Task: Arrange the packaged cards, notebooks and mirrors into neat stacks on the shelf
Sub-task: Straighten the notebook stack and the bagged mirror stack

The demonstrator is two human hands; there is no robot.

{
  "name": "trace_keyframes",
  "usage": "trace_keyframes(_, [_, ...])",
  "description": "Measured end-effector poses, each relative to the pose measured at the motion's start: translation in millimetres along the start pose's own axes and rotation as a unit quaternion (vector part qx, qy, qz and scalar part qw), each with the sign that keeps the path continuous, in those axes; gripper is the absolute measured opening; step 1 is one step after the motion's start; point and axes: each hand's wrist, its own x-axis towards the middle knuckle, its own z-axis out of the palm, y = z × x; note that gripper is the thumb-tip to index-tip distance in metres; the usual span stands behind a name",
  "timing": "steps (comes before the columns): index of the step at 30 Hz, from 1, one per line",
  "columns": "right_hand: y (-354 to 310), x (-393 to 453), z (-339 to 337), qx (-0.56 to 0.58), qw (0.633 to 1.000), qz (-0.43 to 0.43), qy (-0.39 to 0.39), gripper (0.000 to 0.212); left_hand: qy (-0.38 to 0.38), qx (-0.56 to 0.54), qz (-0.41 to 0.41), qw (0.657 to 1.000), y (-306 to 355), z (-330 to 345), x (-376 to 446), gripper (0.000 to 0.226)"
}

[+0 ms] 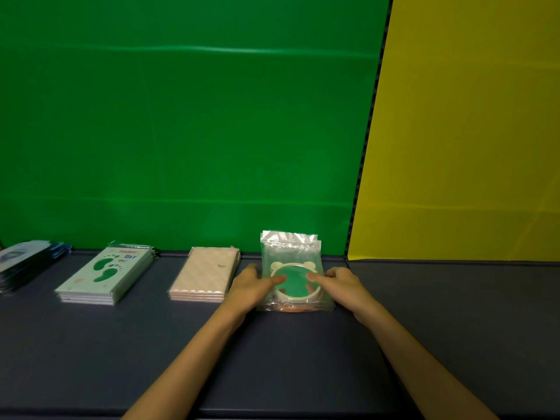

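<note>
A stack of round bear-eared mirrors in clear plastic bags (pixel 292 253) lies on the dark shelf (pixel 303 359) against the green back panel. My left hand (pixel 253 286) holds its left side with the thumb on top of the uppermost bag. My right hand (pixel 339 283) holds its right side the same way. To the left sits a stack of pink quilted notebooks (pixel 203 274). Further left is a stack of cards with green footprints (pixel 106 274). A dark blue and white stack (pixel 24 262) lies at the far left edge, partly cut off.
A green panel (pixel 181 116) backs the shelf, and a yellow panel (pixel 469 131) stands to the right behind a black perforated upright (pixel 363 153). The shelf section (pixel 469 313) right of the mirrors is bare dark surface.
</note>
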Motion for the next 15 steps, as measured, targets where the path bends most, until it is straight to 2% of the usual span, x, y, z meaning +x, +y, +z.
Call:
trace_keyframes(6, [-3.2,-8.6,0.9,-0.004,1.000,-0.008,-0.021,0.022,-0.003,0.039,0.014,0.999,1.7,7.0,-6.7,0.041])
trace_keyframes(11, [-3.3,-9.5,1.8,0.001,1.000,-0.008,-0.010,0.021,-0.005,0.030,0.019,0.999,1.8,7.3,-7.3,0.043])
trace_keyframes(15, [-4.9,-9.8,-0.8,-0.045,0.999,-0.020,-0.021,0.024,0.008,0.052,0.022,0.998,3.0,8.2,-7.9,0.045])
